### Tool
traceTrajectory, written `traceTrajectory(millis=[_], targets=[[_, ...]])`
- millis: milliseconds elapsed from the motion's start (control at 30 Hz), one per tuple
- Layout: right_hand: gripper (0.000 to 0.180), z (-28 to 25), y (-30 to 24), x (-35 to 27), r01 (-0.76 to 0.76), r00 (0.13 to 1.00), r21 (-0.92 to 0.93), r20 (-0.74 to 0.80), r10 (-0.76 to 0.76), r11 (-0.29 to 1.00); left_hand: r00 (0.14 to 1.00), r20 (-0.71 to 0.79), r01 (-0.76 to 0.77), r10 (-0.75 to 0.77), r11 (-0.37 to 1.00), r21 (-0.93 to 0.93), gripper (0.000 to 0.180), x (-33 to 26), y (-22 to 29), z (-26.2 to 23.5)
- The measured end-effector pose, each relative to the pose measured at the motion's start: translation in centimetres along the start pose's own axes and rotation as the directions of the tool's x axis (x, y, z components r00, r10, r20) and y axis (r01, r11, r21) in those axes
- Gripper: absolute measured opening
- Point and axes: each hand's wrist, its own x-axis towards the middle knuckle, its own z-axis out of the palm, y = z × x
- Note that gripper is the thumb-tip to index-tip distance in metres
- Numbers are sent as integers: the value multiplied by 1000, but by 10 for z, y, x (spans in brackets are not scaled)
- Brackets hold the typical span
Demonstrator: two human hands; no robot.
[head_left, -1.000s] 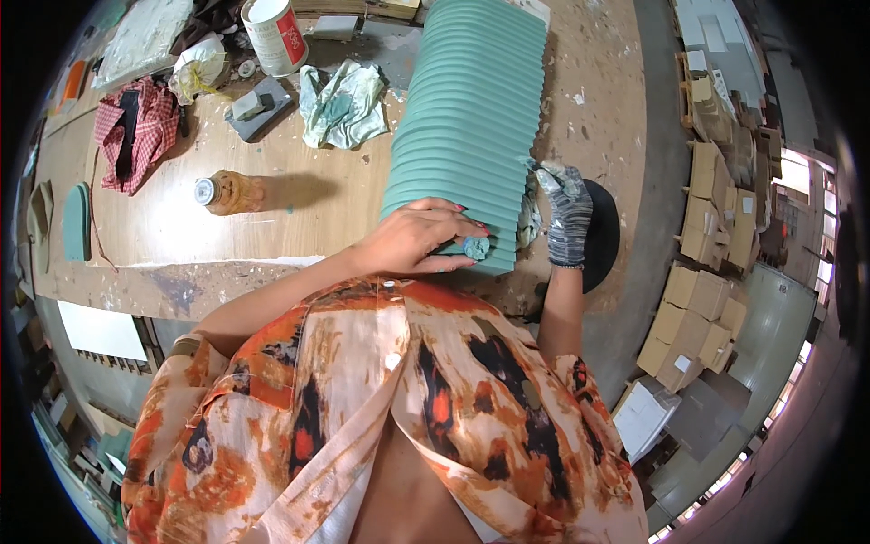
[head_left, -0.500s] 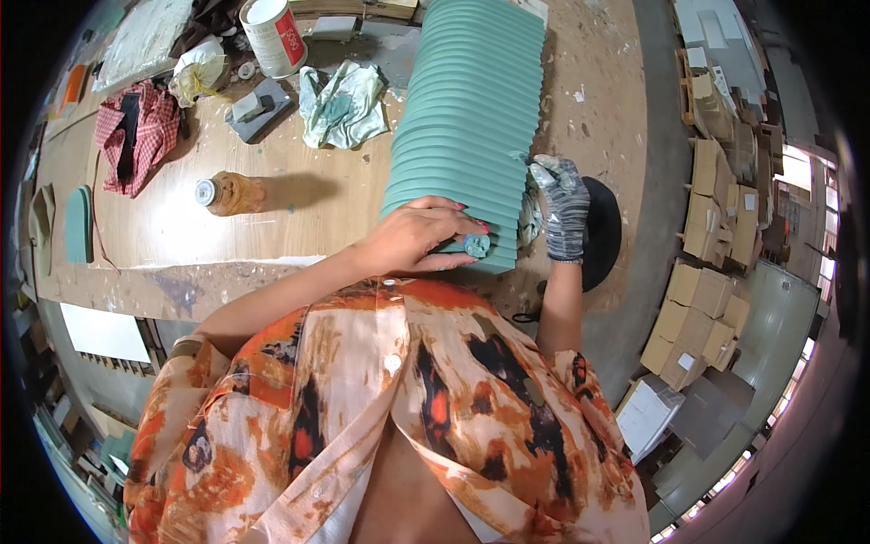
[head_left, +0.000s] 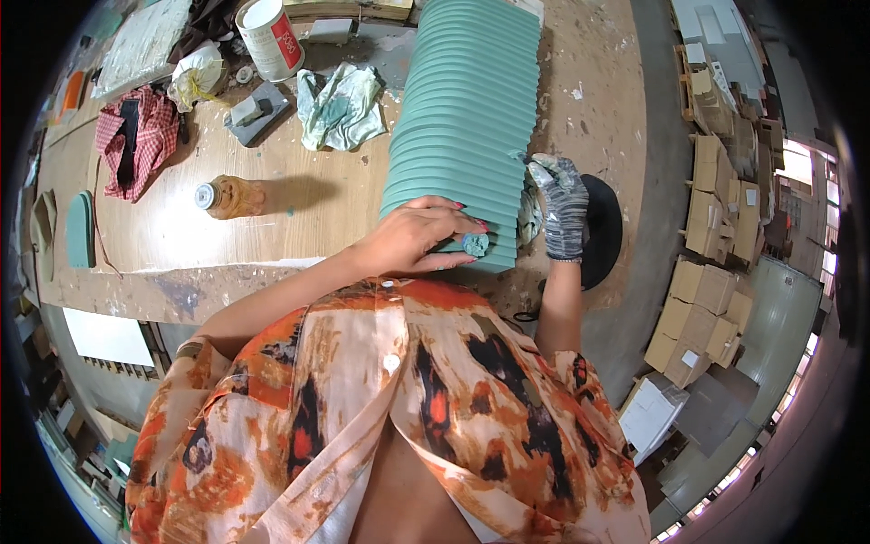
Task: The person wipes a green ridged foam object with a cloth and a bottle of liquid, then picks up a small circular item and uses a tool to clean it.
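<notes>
A long row of overlapping green sheets runs away from me across the table. My bare left hand rests on its near end, fingers and thumb bent around a small round teal lump. My right hand, in a grey striped knit glove, is at the row's right edge. Its fingers are curled together toward the sheets' ends; whatever they pinch is hidden. A crumpled, stained whitish cloth shows between the glove and the sheets. Just right of the glove is a black round object, partly covered by it.
Left of the row stand an amber bottle and a stained rag. Farther back are a white and red can, a grey block and a red checked cloth. Cardboard boxes are stacked beyond the table's right edge.
Both hands stay almost in place. The gloved right fingers shift very slightly at the row's right edge; the view itself has moved a touch.
</notes>
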Motion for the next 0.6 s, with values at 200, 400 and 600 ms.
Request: traceTrajectory(millis=[200,400,600], targets=[[14,-7,10,-2,-6,999,-60,-34,4,998,1000,8,-3,3,1000,14,41,-1,-2,1],[14,-23,29,-6,44,999,-184,-23,-49,982,1000,23,11,-12,1000,26,42,1,3,-3],[16,-15,18,-7,-74,996,-9,-51,73,997,1000,-5,-10,10,1000,-23,42,2,4,-3]])
